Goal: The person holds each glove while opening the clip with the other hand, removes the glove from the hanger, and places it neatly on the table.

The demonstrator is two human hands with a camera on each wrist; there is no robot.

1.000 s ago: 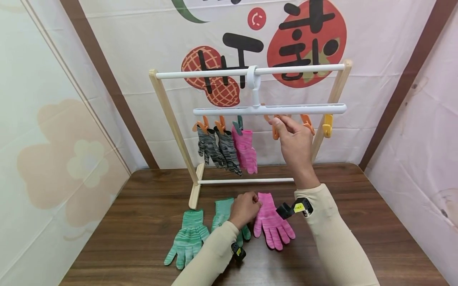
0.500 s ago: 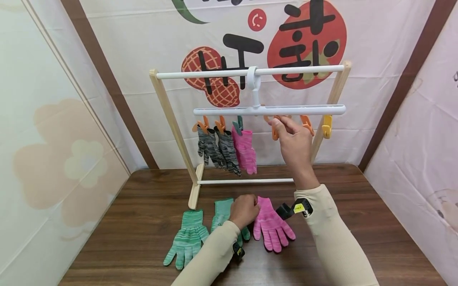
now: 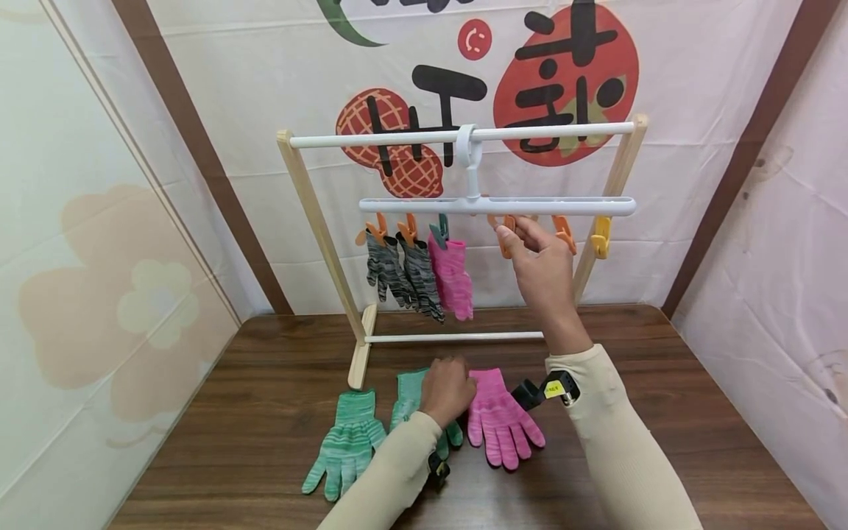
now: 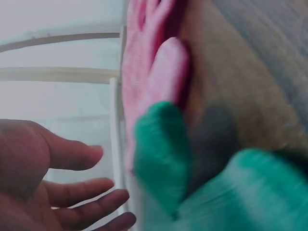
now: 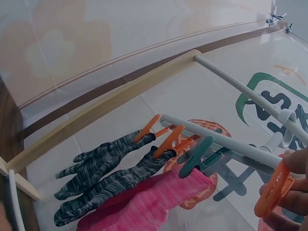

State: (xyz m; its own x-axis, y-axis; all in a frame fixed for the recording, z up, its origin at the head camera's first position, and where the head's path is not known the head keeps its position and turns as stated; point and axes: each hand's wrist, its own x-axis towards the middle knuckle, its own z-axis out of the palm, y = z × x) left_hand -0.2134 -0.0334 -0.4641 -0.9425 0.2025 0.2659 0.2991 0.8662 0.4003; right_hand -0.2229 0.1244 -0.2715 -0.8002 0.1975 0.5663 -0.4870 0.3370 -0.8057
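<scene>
My right hand [image 3: 545, 261] pinches an orange clothespin [image 5: 275, 190] hanging below the white hanger bar [image 3: 556, 207]; no glove is between its jaws. Down at the table, my left hand [image 3: 447, 389] is over the middle green glove [image 3: 412, 386], beside the cuff of a flat pink glove [image 3: 500, 419]. In the left wrist view its thumb and fingers are apart with nothing between them. Another green glove [image 3: 350, 434] lies to the left. From the bar hang two grey-black gloves [image 5: 103, 166] in orange clothespins and a pink glove [image 5: 159, 197] in a dark green clothespin [image 5: 197, 156].
A wooden-ended drying rack [image 3: 324, 235] with a white top rail [image 3: 371, 139] carries the hanger. To the right of my right hand hang an orange clothespin [image 3: 564, 234] and a yellow clothespin [image 3: 601, 237]. The rack's low crossbar [image 3: 457, 337] runs just above the brown table [image 3: 265, 412].
My left hand has drawn slightly left from the pink glove's cuff, and that glove lies a little nearer to me. The clothespin in my right hand has shifted slightly left and tilted.
</scene>
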